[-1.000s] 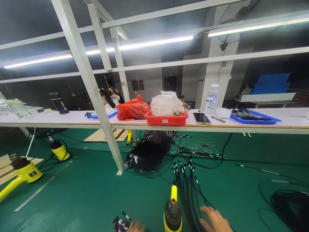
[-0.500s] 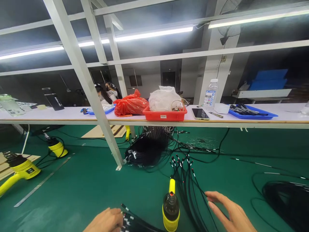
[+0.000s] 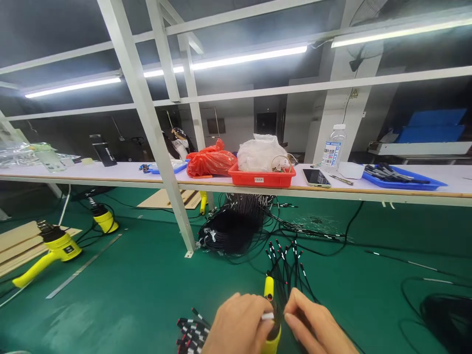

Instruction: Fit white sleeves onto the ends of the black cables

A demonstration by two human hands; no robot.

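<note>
My left hand (image 3: 239,322) is closed in front of the upright yellow-and-black heat gun (image 3: 272,339), covering part of it. A short white piece (image 3: 267,316) shows between its thumb and fingers, perhaps the marked end of a cable. Close by on the right, my right hand (image 3: 315,322) has thumb and forefinger drawn together; what they hold, if anything, I cannot make out. Beyond it lie black cables (image 3: 285,263) with white bands and red tips. A second bundle of banded cable ends (image 3: 191,334) lies left of my left hand, partly hidden by it.
A white post (image 3: 162,162) stands on the green table (image 3: 147,275). The shelf (image 3: 121,174) carries a red tray (image 3: 261,180), a phone (image 3: 316,177), a bottle (image 3: 333,150) and a blue tray (image 3: 405,178). Coiled black cable (image 3: 236,228) lies underneath; another heat gun (image 3: 61,248) rests left.
My left hand has moved right, from the banded cable bundle to the heat gun, with a white piece in its fingers. My right hand has come left and its fingers have closed together.
</note>
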